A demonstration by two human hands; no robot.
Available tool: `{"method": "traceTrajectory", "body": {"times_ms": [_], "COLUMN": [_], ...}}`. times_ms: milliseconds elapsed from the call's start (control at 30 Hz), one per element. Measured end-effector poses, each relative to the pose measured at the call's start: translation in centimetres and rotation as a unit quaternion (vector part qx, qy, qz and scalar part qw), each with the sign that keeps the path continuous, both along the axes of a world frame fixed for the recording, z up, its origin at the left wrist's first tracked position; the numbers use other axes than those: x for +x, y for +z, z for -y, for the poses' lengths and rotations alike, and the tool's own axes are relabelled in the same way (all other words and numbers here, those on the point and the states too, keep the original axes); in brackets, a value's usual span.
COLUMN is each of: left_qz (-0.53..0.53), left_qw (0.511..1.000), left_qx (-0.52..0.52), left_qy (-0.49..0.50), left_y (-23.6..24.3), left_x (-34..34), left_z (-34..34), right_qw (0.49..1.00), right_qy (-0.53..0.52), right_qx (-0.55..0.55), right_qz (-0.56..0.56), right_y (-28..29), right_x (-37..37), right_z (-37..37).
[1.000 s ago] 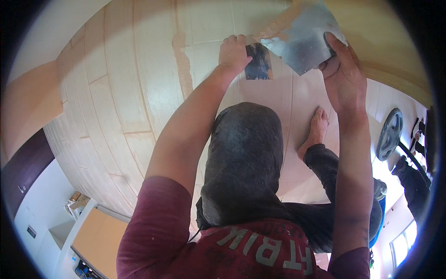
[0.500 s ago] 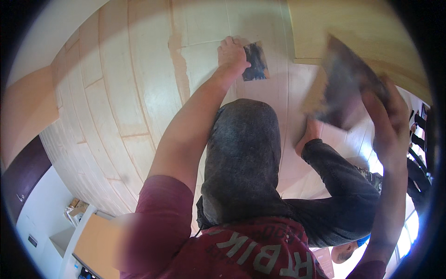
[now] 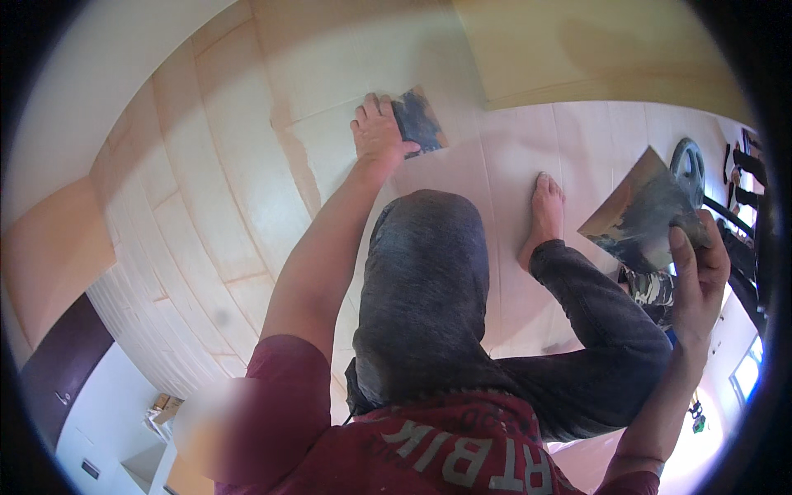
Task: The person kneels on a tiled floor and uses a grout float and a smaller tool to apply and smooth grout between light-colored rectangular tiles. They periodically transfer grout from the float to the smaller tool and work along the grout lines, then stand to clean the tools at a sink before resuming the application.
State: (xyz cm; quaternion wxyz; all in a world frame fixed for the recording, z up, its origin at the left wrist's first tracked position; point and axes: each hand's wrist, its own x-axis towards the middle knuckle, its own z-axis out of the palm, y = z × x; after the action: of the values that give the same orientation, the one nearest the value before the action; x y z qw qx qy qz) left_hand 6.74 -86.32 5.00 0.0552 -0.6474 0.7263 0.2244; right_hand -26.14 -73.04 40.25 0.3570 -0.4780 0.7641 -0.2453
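Note:
My left hand (image 3: pixel 378 130) lies flat with fingers spread on the pale plank surface (image 3: pixel 231 198). Its thumb reaches over the edge of a square dark-smeared sheet (image 3: pixel 419 122) lying there. At the right, my right hand (image 3: pixel 701 272) pinches the corner of another thin square sheet (image 3: pixel 639 214), tan with dark and grey smears, raised above the surface. What the sheets are made of, I cannot tell.
Pinkish-tan lines and a rough strip (image 3: pixel 295 153) follow the plank seams. My bent knee (image 3: pixel 429 247) and bare foot (image 3: pixel 546 210) are between my hands. A yellowish panel (image 3: pixel 594 58) borders the far right. Beyond my right hand are a grey wheel-like ring (image 3: pixel 686 169) and camouflage cloth (image 3: pixel 649 290).
My right hand and its sheet have swung down and outward to the right, out of their blur. The view has shifted slightly; the left hand stays beside its sheet.

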Motion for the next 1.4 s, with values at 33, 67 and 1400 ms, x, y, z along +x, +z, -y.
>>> {"method": "traceTrajectory", "body": {"times_ms": [33,67,1400], "left_qz": [0.003,-0.001,-0.097], "left_qw": [1.0,1.0,0.994], "left_qx": [0.004,-0.001,-0.057], "left_qy": [0.0,-0.004,0.001], "left_y": [0.0,0.1,-2.5], "left_x": [-0.1,-0.1,2.0], "left_z": [-0.1,-0.3,1.4], "right_qw": [1.0,1.0,0.867], "right_qy": [0.01,0.013,-0.084], "right_qx": [0.008,0.008,0.32], "right_qz": [-0.002,0.007,0.372], "right_y": [0.0,0.0,-37.6], "right_x": [0.4,0.7,8.0], "right_z": [-0.2,-0.2,0.6]}}
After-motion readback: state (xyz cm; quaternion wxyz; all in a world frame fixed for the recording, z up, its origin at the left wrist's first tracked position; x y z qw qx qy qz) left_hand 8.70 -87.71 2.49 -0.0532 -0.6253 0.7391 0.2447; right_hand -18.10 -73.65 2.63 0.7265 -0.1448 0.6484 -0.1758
